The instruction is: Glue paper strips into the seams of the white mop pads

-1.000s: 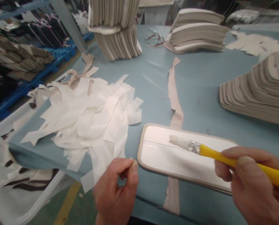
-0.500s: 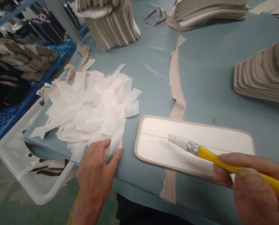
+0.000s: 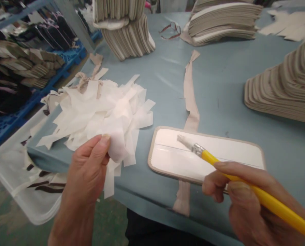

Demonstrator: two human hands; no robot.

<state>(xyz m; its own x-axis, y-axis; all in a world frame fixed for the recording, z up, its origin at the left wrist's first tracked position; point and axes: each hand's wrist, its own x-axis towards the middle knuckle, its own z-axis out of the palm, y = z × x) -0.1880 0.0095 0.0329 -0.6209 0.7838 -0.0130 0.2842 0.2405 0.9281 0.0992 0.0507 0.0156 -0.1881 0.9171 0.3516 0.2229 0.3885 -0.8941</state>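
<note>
The surface [image 3: 219, 89] has a corner at the left, just beside the left hand [image 3: 88, 171]; from there one edge runs back past the pile [image 3: 91, 106], and the near edge slants toward the person. Some loose ends of the pile jut past that near edge, and a bin [image 3: 36, 217] sits lower, beyond the corner. The widest room to move is behind the panel [image 3: 188, 164], where a tan band [image 3: 189, 85] runs back toward the glasses [image 3: 172, 30]. The back right stack [image 3: 224, 25] stands just beside the glasses, the back left stack [image 3: 129, 41] behind the pile, and the right stack [image 3: 277, 92] well to the side, apart from the panel. Only a narrow lane separates the pile from the panel's left end. The panel lies flat across the band, its long near side short of the near edge.

The left hand has thumb and finger pinched on a white strip [image 3: 116, 143], which reaches rightward over the pile, left of the panel and apart from it. The right hand [image 3: 247, 208] is clamped on the brush [image 3: 209, 158], at the panel's near right side. The bristles are over the left half of the panel's white face; whether they touch it cannot be told.
</note>
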